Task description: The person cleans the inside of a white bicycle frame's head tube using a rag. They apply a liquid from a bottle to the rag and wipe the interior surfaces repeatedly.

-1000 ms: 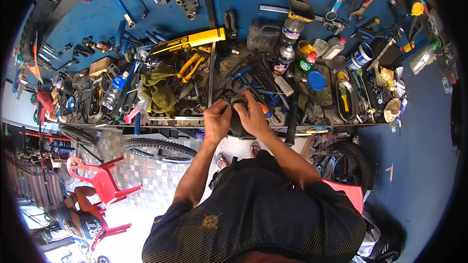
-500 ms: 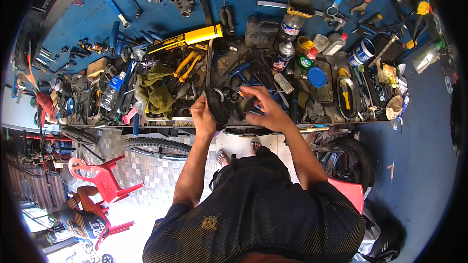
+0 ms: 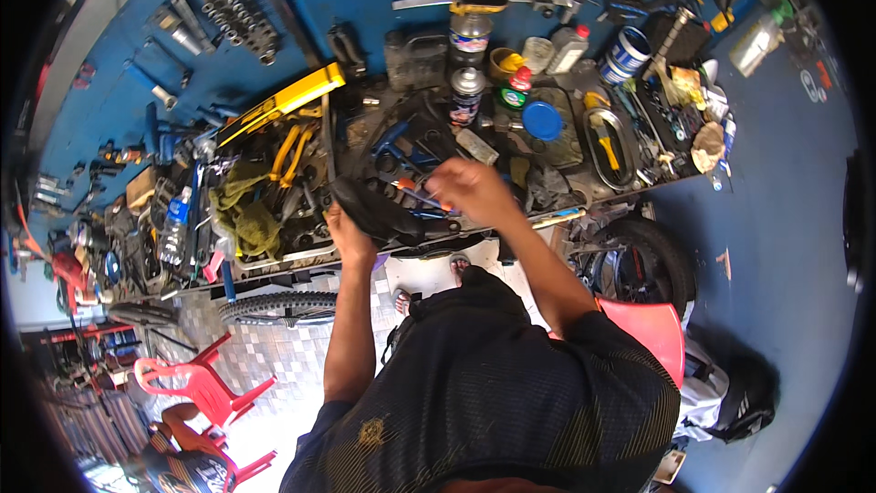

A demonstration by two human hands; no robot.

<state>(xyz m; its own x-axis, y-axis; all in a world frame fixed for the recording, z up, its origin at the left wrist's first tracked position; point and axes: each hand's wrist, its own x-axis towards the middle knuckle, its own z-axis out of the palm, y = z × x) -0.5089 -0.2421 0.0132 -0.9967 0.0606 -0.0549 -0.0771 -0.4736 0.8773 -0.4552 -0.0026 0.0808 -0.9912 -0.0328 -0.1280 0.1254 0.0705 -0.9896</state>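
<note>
My left hand (image 3: 350, 239) grips a black bicycle saddle (image 3: 376, 210) at the front edge of the workbench. The saddle lies tilted, its long smooth side facing up, and it hides most of my left fingers. To its right, my right hand (image 3: 473, 190) hovers over the bench, apart from the saddle. Its fingers are bent and smeared by motion, so whether they hold anything is unclear. Just left of those fingers lies a slim tool with orange on it (image 3: 407, 184). A blue-handled tool (image 3: 392, 139) rests farther back.
Tools crowd the bench, among them yellow-handled cutters (image 3: 290, 157), a green rag (image 3: 245, 219) and a long yellow box (image 3: 283, 102). A spray can (image 3: 466, 96), a blue lid (image 3: 542, 120) and a metal tray (image 3: 610, 151) stand right of centre. Below are a tyre (image 3: 278, 307) and red chair (image 3: 205, 383).
My right hand has come away from the saddle and moved right. My left hand has tipped the saddle, showing its smooth side. The whole view has shifted and turned.
</note>
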